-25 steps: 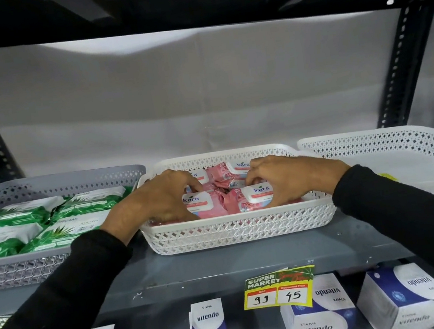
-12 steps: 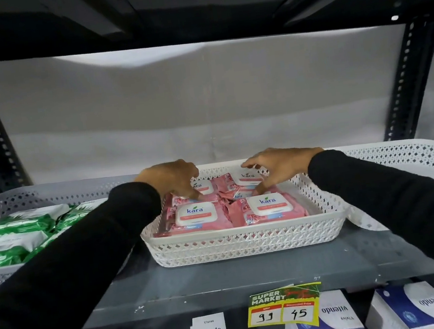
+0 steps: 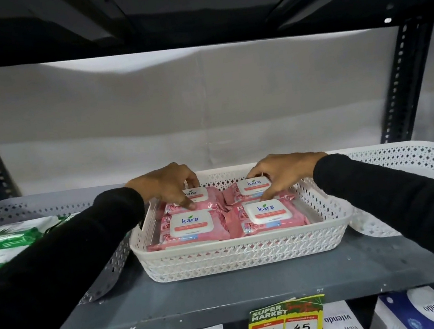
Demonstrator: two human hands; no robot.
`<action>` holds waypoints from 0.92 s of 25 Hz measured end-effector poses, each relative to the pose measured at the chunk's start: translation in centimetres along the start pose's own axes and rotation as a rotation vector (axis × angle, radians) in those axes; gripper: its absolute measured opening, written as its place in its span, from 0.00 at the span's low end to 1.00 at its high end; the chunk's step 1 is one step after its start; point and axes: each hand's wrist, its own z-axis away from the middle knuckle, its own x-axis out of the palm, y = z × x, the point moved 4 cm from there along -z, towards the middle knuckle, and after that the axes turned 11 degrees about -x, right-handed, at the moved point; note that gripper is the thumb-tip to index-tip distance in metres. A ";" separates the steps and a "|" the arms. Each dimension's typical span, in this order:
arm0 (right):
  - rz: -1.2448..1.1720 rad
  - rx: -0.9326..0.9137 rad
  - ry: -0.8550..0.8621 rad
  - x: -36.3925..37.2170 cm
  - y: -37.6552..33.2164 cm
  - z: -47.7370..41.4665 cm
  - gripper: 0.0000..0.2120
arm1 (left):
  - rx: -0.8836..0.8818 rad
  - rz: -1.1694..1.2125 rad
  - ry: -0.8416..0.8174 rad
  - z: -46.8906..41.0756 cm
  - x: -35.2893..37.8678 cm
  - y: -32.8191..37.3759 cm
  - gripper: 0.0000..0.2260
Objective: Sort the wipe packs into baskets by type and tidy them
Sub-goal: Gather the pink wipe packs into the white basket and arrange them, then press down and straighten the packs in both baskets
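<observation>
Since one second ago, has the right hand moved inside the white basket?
Yes. The right hand went from the front packs to the rear right pack, toward the white basket's back wall.

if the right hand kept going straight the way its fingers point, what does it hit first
The right hand points down and inward, its fingertips already at the back-right pink wipe pack. Going on, it would likely press into that pack, then the front-right pack; depth is hard to judge.

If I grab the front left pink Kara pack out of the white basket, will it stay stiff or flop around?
The front left pink pack would probably sag at its ends: the wrapper looks soft and crinkled. Its white flip lid looks rigid, so the middle likely holds shape. The glossy film may be slightly slippery. Lying flat in the white basket, it seems unlikely to roll.
</observation>
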 end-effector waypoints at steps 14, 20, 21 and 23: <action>0.067 0.121 0.052 0.2 -2.8 1.1 0.36 | 0.003 0.037 0.028 3.5 -0.1 1.2 0.29; 0.088 0.144 0.027 2.6 -5.4 1.0 0.36 | 0.003 -0.212 -0.080 4.8 4.0 2.6 0.32; 0.087 0.151 0.032 3.3 -5.3 0.7 0.36 | -0.003 -0.222 -0.108 4.4 4.4 2.4 0.31; 0.066 0.153 0.044 4.2 -5.4 0.4 0.34 | 0.004 -0.217 -0.146 4.1 4.8 2.2 0.30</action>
